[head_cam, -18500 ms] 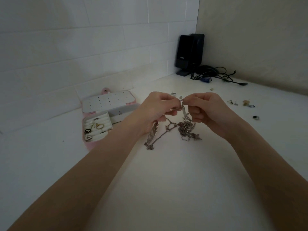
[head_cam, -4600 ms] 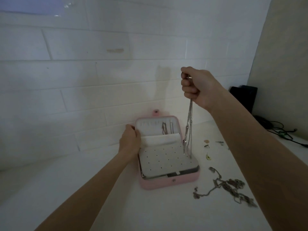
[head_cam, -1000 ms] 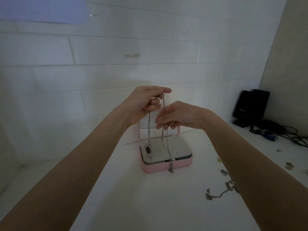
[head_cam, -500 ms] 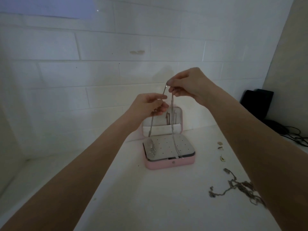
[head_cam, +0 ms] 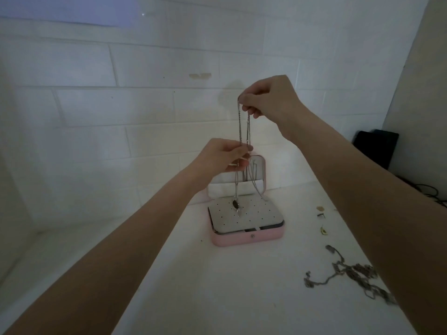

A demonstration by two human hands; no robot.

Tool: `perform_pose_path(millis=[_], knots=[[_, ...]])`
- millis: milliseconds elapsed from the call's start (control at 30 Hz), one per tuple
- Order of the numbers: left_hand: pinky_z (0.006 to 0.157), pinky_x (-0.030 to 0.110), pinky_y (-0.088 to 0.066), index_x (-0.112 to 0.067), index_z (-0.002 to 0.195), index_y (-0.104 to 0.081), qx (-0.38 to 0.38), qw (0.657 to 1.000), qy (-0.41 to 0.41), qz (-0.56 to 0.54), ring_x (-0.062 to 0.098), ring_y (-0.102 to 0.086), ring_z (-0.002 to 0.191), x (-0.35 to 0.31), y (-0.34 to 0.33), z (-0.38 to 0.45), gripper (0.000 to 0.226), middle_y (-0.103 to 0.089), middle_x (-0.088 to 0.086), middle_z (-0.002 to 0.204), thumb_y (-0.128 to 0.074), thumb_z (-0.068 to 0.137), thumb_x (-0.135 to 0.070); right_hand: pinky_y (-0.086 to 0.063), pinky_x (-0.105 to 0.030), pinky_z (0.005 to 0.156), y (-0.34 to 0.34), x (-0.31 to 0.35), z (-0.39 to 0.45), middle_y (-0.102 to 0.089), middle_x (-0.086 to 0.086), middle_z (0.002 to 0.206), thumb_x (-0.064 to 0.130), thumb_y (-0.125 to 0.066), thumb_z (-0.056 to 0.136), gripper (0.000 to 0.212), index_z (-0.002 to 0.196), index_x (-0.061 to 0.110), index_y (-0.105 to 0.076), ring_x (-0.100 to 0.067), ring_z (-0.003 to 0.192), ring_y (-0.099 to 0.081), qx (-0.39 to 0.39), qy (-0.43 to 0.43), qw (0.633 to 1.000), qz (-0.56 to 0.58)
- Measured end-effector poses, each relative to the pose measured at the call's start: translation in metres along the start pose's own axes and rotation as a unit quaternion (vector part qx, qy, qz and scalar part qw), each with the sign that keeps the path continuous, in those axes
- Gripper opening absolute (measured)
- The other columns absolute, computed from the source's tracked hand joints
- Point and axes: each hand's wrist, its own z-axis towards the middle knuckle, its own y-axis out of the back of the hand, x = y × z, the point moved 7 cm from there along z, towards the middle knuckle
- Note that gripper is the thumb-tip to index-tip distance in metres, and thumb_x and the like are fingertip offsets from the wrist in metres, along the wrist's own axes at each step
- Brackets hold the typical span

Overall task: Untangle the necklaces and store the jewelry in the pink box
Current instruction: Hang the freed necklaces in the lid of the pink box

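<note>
Right hand [head_cam: 271,100] pinches necklace [head_cam: 243,126] top, raised; left hand [head_cam: 221,155] pinches its strands lower; dark pendant [head_cam: 235,204] hangs over open pink box [head_cam: 246,238], possibly touching; tangled chains [head_cam: 348,276] right.

White counter [head_cam: 217,286] with open pink box [head_cam: 246,239], tangled chains [head_cam: 348,276], small trinkets [head_cam: 321,215].

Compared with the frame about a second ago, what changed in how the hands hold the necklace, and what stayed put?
The right hand rose from below the left hand to above it, now pinching the top of the necklace. The left hand dropped lower and pinches the chain midway; the pendant hangs over the pink box. The box remains open, and the tangled chains still lie on the table.
</note>
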Motion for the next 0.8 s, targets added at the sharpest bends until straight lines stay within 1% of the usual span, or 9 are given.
perform_pose_path(millis=[100, 200, 300, 467, 567, 633, 700, 800], knots=[[0.082, 0.026, -0.056, -0.005, 0.097, -0.068, 0.024, 0.999, 0.024, 0.029, 0.012, -0.064, 0.074, 0.014, -0.001, -0.005, 0.017, -0.066, 0.006, 0.084, -0.055, 0.093, -0.014, -0.045, -0.015, 0.051, 0.005, -0.003, -0.001, -0.061, -0.004, 0.062, -0.001, -0.062, 0.081, 0.01, 0.073, 0.004, -0.067, -0.009, 0.051, -0.053, -0.026, -0.007, 1.0, 0.009], [0.08, 0.023, -0.055, -0.006, 0.098, -0.07, 0.04, 0.995, 0.05, 0.077, 0.013, -0.064, 0.079, 0.027, 0.001, -0.009, 0.016, -0.069, 0.008, 0.088, -0.058, 0.091, -0.015, -0.045, -0.015, 0.051, 0.009, -0.007, -0.001, -0.061, -0.003, 0.062, 0.0, -0.061, 0.082, 0.014, 0.071, 0.007, -0.066, -0.008, 0.051, -0.053, -0.041, -0.02, 0.999, 0.011], [0.072, 0.019, -0.054, -0.003, 0.096, -0.07, 0.032, 0.992, 0.052, 0.106, 0.013, -0.063, 0.073, 0.03, 0.005, -0.01, 0.016, -0.069, 0.009, 0.082, -0.059, 0.09, -0.012, -0.045, -0.015, 0.051, 0.013, -0.009, -0.002, -0.061, -0.003, 0.062, 0.0, -0.06, 0.082, 0.012, 0.073, 0.006, -0.066, -0.008, 0.051, -0.053, -0.055, -0.023, 0.998, 0.014], [0.064, 0.018, -0.056, -0.001, 0.089, -0.071, 0.019, 0.989, 0.05, 0.136, 0.009, -0.064, 0.062, 0.03, 0.011, -0.009, 0.015, -0.069, 0.008, 0.075, -0.063, 0.087, -0.013, -0.044, -0.015, 0.05, 0.016, -0.013, -0.002, -0.06, -0.004, 0.062, 0.0, -0.06, 0.081, 0.01, 0.075, 0.004, -0.067, -0.008, 0.051, -0.052, -0.068, -0.03, 0.997, 0.015], [0.061, 0.017, -0.055, -0.002, 0.086, -0.071, 0.018, 0.99, 0.052, 0.133, 0.008, -0.064, 0.06, 0.031, 0.012, -0.009, 0.015, -0.069, 0.007, 0.072, -0.064, 0.086, -0.015, -0.045, -0.014, 0.05, 0.018, -0.014, -0.003, -0.061, -0.004, 0.063, 0.001, -0.061, 0.082, 0.009, 0.077, 0.004, -0.067, -0.008, 0.051, -0.053, -0.064, -0.037, 0.997, 0.018], [0.061, 0.016, -0.055, -0.002, 0.088, -0.071, 0.021, 0.989, 0.052, 0.135, 0.009, -0.064, 0.062, 0.032, 0.012, -0.009, 0.014, -0.069, 0.008, 0.075, -0.064, 0.087, -0.015, -0.046, -0.016, 0.049, 0.015, -0.013, -0.004, -0.061, -0.006, 0.063, 0.001, -0.061, 0.082, 0.009, 0.076, 0.004, -0.066, -0.01, 0.049, -0.054, -0.047, -0.041, 0.998, 0.028], [0.063, 0.016, -0.055, -0.001, 0.092, -0.07, 0.024, 0.989, 0.044, 0.136, 0.01, -0.065, 0.066, 0.031, 0.011, -0.009, 0.014, -0.07, 0.011, 0.081, -0.063, 0.087, -0.012, -0.047, -0.018, 0.047, 0.012, -0.012, -0.004, -0.06, -0.007, 0.063, 0.0, -0.061, 0.083, 0.011, 0.073, 0.006, -0.065, -0.012, 0.045, -0.055, -0.027, -0.039, 0.998, 0.04], [0.069, 0.018, -0.056, 0.004, 0.097, -0.069, 0.024, 0.99, 0.02, 0.135, 0.01, -0.065, 0.068, 0.025, 0.007, -0.007, 0.017, -0.069, 0.01, 0.08, -0.062, 0.087, -0.008, -0.049, -0.02, 0.047, 0.01, -0.008, -0.004, -0.06, -0.007, 0.061, 0.0, -0.06, 0.083, 0.013, 0.073, 0.006, -0.065, -0.013, 0.042, -0.056, -0.014, -0.038, 0.998, 0.051]])
